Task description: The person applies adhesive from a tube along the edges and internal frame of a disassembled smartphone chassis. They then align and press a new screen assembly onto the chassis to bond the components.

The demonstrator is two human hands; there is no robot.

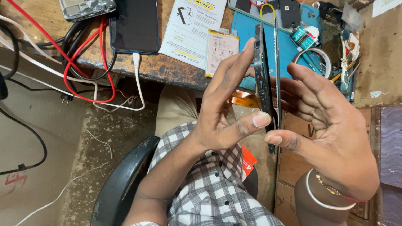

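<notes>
I hold a thin black phone frame [263,71] edge-on, upright in front of me. A thin screen panel [277,62] stands just apart from it on the right side. My left hand [226,109] grips the frame from the left, thumb tip pressed at its lower edge. On the other side, my right hand [331,134] cups the screen panel, its thumb at the bottom and fingers spread behind. An orange flex ribbon [245,99] hangs out behind my left hand.
A worn wooden bench [171,69] carries a black phone [135,25] on a white charging cable [138,79], a white phone battery [221,50], a printed leaflet [190,25], a blue mat [247,29], a tape roll [320,56] and red and black wires [90,54]. A black chair arm [121,180] is at my lower left.
</notes>
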